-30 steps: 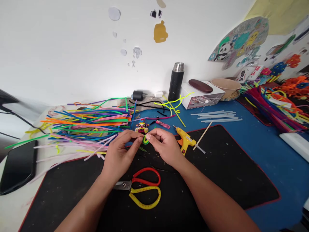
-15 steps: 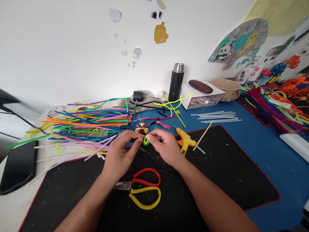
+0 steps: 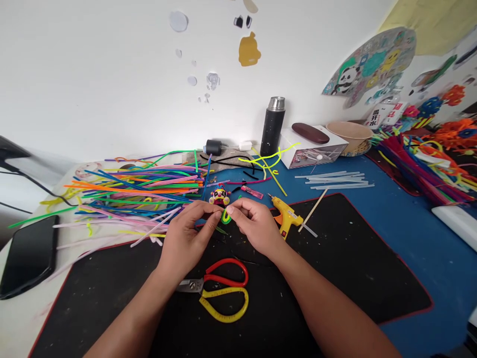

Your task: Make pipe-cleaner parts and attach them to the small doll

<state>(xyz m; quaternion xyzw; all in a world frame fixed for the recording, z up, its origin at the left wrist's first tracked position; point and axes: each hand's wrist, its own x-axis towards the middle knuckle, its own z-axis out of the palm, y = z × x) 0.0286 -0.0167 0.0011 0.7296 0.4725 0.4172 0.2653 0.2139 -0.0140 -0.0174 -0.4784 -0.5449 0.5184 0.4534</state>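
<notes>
My left hand [image 3: 188, 231] and my right hand [image 3: 255, 226] meet above the black mat, each with thumb and forefinger pinched. Between the fingertips is a small green and yellow pipe-cleaner loop [image 3: 225, 218], its upper end partly covered by my fingers. Just behind it sits a small colourful figure [image 3: 219, 195] with a blue and red top and a pale face. Below my hands lie scissors [image 3: 225, 291] with one red and one yellow handle, their blades partly behind my left wrist. A yellow glue gun [image 3: 287, 218] rests beside my right hand.
Many coloured pipe cleaners [image 3: 141, 186] spread over the left side, near a black phone [image 3: 32, 256]. At the back stand a black flask [image 3: 273, 127] and a white box [image 3: 313, 149]. Clear glue sticks [image 3: 335, 180] lie right of centre; more pipe cleaners [image 3: 406, 164] lie far right.
Almost nothing differs: both hands keep the same pinch over the loop, and the whole view has shifted very slightly.
</notes>
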